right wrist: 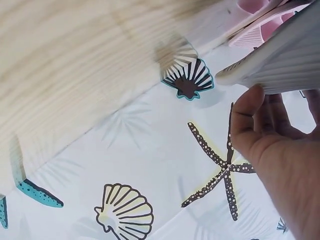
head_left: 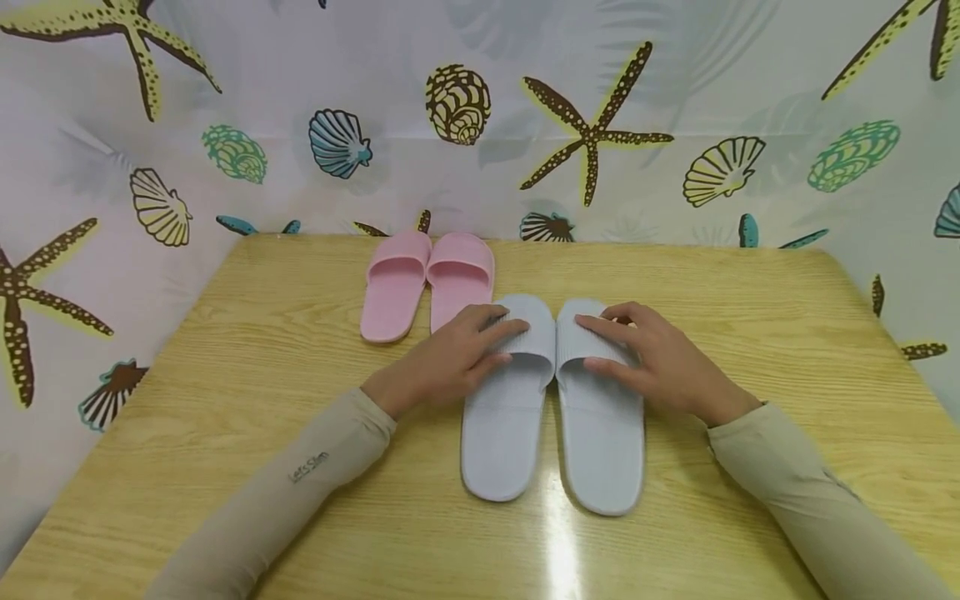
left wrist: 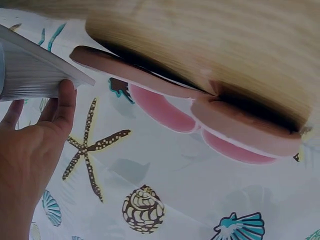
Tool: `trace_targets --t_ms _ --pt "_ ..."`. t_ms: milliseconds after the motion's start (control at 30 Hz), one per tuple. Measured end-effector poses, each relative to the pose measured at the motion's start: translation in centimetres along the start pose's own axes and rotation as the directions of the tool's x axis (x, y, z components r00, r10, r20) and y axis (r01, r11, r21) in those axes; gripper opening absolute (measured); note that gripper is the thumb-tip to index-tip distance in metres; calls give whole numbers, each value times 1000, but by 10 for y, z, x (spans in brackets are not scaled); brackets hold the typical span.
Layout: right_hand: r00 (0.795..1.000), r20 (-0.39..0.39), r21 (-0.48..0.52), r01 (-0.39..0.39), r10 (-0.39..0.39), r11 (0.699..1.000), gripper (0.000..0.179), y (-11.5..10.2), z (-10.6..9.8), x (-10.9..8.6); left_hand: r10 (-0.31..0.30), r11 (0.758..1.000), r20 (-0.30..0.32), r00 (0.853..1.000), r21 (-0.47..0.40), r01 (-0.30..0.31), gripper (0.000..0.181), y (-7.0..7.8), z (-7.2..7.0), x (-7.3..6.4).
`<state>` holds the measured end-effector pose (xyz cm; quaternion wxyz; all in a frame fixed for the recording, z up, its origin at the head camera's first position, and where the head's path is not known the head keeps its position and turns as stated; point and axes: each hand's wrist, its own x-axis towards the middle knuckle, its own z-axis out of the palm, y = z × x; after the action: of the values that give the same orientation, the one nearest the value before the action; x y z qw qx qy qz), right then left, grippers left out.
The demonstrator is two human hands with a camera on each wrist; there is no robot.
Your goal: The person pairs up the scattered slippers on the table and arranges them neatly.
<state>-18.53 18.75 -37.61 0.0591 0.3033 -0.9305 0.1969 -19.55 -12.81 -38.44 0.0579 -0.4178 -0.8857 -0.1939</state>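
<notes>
Two bluish-white slippers with ribbed straps are side by side at the centre of the head view, toes pointing away. My left hand (head_left: 450, 357) grips the left white slipper (head_left: 502, 437) at its strap, fingers over the top and outer side. On the other one, the right white slipper (head_left: 603, 446), my right hand (head_left: 671, 362) holds the strap the same way. Both wrist views show the toe of the white slipper (left wrist: 35, 75) (right wrist: 280, 65) standing off the tabletop. Beyond my left hand lies a pair of pink slippers (head_left: 393, 304), its right one partly hidden.
The wooden table (head_left: 262, 333) has a shiny, light-reflecting surface. A hanging sheet (head_left: 405, 42) printed with shells and starfish closes off its back and both sides. The pink pair lies near the back edge, left of the middle.
</notes>
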Motion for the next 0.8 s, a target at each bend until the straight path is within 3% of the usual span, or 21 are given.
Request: trace_targets --t_ms 200,400,800 --pt "996 -52 -24 64 -66 998 53 4 0 12 -44 998 51 998 -52 47 43 -11 -4 11" --pt "991 -73 -50 111 -114 993 52 13 3 23 -48 998 65 997 -41 51 42 -21 -2 20" --pt "996 -64 -28 65 -67 997 51 33 1 37 -77 996 63 995 -37 80 42 -28 -3 45"
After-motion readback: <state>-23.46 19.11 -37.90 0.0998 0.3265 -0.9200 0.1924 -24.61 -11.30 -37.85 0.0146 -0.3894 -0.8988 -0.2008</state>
